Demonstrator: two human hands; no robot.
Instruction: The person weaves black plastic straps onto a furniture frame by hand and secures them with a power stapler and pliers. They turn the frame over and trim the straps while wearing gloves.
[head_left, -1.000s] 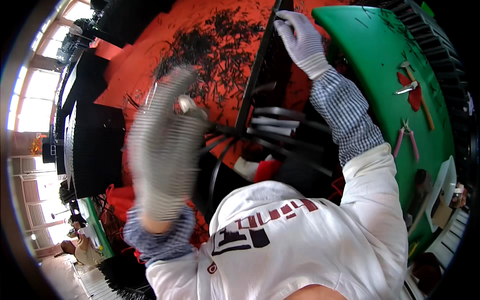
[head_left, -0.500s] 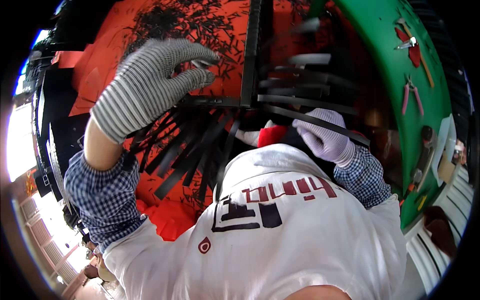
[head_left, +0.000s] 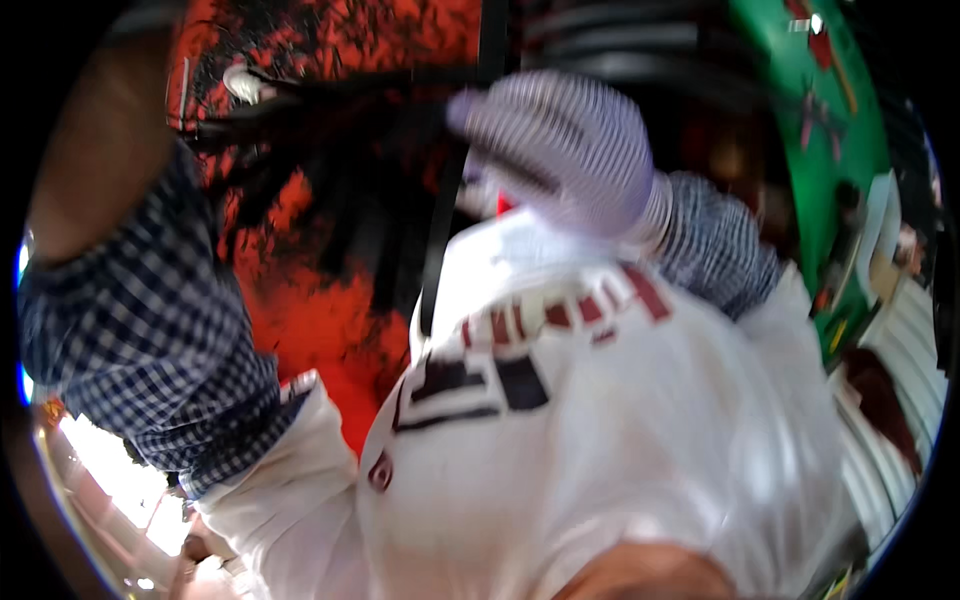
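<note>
My right hand (head_left: 560, 150), in a pale purple striped glove, is in front of my chest with its fingers curled together. A dark streak crosses the glove, but motion blur hides whether it is a held strip or a gap between the fingers. Left of the fingertips spreads a smeared bundle of black strips (head_left: 350, 190) above a red surface. A straight black strip (head_left: 437, 240) hangs down beside my white shirt. My bare left forearm (head_left: 110, 140), with a checked sleeve below it, rises at the upper left; the left hand lies beyond the picture.
Small black scraps cover the red sheet (head_left: 330, 350) in its upper part. A whitish object (head_left: 243, 83), unclear in kind, lies there. Blurred dark strips (head_left: 620, 40) are stacked at upper right. Pink-handled pliers (head_left: 822, 125) rest on a green surface (head_left: 800, 150) at right.
My left hand has lifted up and left out of view, its arm now larger. My right hand has moved up and left to the middle. The view has shifted and blurred.
</note>
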